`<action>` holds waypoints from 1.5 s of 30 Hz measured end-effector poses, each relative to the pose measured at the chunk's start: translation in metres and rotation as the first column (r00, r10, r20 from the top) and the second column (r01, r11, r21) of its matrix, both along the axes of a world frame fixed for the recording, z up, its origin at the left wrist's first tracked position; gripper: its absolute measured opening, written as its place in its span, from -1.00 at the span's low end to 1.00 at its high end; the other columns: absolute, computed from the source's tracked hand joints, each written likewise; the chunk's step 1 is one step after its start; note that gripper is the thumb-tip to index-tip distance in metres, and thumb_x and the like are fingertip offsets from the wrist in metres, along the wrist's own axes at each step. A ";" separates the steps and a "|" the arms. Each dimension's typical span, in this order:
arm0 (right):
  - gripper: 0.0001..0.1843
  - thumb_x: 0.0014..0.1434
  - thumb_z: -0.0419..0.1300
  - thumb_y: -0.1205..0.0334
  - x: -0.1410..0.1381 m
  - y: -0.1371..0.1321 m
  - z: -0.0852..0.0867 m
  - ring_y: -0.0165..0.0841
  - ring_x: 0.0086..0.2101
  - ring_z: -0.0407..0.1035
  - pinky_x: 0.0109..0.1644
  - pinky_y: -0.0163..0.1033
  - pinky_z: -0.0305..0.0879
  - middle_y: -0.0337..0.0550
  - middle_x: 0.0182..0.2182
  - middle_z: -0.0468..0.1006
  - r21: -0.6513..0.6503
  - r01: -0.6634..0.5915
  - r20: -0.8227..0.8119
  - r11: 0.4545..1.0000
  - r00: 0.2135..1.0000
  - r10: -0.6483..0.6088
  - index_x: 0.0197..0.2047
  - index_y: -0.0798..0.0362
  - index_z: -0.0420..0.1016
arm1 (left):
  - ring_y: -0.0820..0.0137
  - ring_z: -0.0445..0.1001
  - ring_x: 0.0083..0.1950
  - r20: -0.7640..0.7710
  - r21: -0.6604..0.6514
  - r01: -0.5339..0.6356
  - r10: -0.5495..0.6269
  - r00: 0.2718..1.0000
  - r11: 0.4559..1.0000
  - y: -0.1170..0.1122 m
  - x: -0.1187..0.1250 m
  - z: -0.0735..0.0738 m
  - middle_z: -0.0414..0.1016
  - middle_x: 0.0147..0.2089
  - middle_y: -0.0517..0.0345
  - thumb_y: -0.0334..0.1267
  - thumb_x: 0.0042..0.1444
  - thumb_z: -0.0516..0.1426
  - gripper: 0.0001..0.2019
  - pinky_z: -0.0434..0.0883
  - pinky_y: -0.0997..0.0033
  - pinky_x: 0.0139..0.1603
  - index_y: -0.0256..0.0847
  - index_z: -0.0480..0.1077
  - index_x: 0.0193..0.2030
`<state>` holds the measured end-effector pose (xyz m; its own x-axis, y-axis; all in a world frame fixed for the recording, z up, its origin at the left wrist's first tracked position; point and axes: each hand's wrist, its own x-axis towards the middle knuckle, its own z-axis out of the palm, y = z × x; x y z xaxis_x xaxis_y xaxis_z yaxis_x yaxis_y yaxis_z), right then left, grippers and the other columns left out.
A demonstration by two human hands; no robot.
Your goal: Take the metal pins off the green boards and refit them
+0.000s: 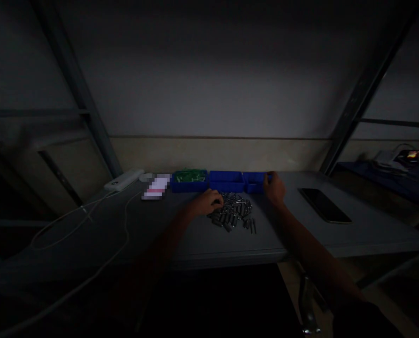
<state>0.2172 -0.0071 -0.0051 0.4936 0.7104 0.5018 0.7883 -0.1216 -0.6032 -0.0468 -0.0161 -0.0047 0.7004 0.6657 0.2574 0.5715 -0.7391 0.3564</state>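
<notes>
A pile of small dark metal cylinders (235,213) lies on the grey table (202,239) in dim light. My left hand (208,202) rests at the pile's left edge with its fingers curled over some pieces. Behind the pile stands a row of three blue bins: the left blue bin (189,181) holds green parts, the middle blue bin (226,180) and the right blue bin (254,181) show no contents. My right hand (274,188) is closed on the right end of the right bin.
A black phone (325,205) lies flat on the table's right. A white power bank (123,180) with white cables (89,206) sits at the back left, next to a white and pink packet (156,187). Metal frame posts rise on both sides.
</notes>
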 end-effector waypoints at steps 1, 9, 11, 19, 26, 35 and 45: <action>-0.55 0.21 -0.05 0.01 -0.002 -0.001 0.000 -0.24 -0.38 0.38 -0.35 -0.26 0.09 0.09 -0.35 0.52 -0.015 -0.014 0.011 1.000 1.000 0.014 -0.01 0.17 0.35 | 0.34 0.35 -0.16 0.003 -0.007 0.007 -0.007 1.000 1.000 0.000 0.000 0.000 0.46 -0.27 0.10 -0.35 0.03 0.12 -0.90 0.25 0.40 -0.08 -0.18 0.48 -0.35; -0.52 0.20 -0.03 -0.03 -0.024 -0.004 -0.001 -0.28 -0.45 0.37 -0.37 -0.28 0.11 -0.11 -0.50 0.48 -0.017 -0.234 0.089 0.972 0.968 0.235 0.04 0.13 0.28 | 0.36 0.37 -0.16 0.019 -0.027 0.036 -0.036 0.999 0.999 0.001 -0.001 0.001 0.46 -0.29 0.13 -0.31 0.01 0.15 -0.93 0.23 0.40 -0.04 -0.18 0.47 -0.41; -0.56 0.20 -0.04 -0.01 -0.029 -0.005 -0.001 -0.31 -0.49 0.35 -0.41 -0.31 0.11 -0.18 -0.55 0.46 0.001 -0.330 0.111 0.944 0.938 0.328 0.01 0.11 0.30 | 0.37 0.37 -0.18 0.035 -0.017 0.028 -0.027 0.999 0.999 0.002 -0.001 0.000 0.46 -0.29 0.14 -0.33 0.03 0.11 -0.91 0.25 0.41 -0.05 -0.19 0.45 -0.40; -0.73 0.21 0.01 0.11 -0.064 -0.029 0.004 -0.40 -0.45 0.36 -0.35 -0.34 0.16 -0.18 -0.42 0.53 -0.152 -0.706 0.310 0.692 0.631 0.711 -0.14 0.04 0.41 | 0.39 0.40 -0.25 0.202 -0.025 -0.170 0.172 0.964 0.985 0.003 0.000 0.008 0.47 -0.32 0.14 -0.36 0.10 0.00 -0.85 0.32 0.42 -0.17 -0.24 0.39 -0.34; -0.78 0.22 -0.02 0.23 -0.076 -0.041 0.007 -0.38 -0.35 0.41 -0.28 -0.33 0.18 -0.15 -0.31 0.55 -0.178 -0.764 0.381 0.620 0.528 0.759 -0.17 0.04 0.42 | 0.40 0.40 -0.29 0.215 -0.010 -0.228 0.225 0.950 0.974 0.005 -0.001 0.006 0.46 -0.37 0.15 -0.32 0.12 -0.02 -0.85 0.32 0.44 -0.23 -0.24 0.35 -0.37; -0.78 0.23 -0.02 0.18 -0.077 -0.040 0.006 -0.37 -0.32 0.40 -0.29 -0.35 0.14 -0.13 -0.30 0.54 -0.235 -0.708 0.439 0.666 0.534 0.723 -0.19 0.05 0.40 | 0.42 0.38 -0.36 0.217 -0.001 -0.258 0.252 0.943 0.966 0.007 0.002 0.002 0.42 -0.45 0.16 -0.28 0.19 -0.08 -0.75 0.29 0.45 -0.27 -0.22 0.25 -0.50; -0.67 0.28 -0.08 0.16 -0.075 -0.036 0.005 -0.41 -0.44 0.32 -0.35 -0.33 0.06 -0.16 -0.46 0.49 -0.167 -0.677 0.452 0.717 0.594 0.665 -0.42 0.07 0.37 | 0.43 0.39 -0.33 0.322 0.048 -0.179 0.154 0.934 0.983 -0.001 0.006 0.005 0.42 -0.40 0.20 -0.28 0.11 0.03 -0.91 0.30 0.48 -0.30 -0.21 0.32 -0.29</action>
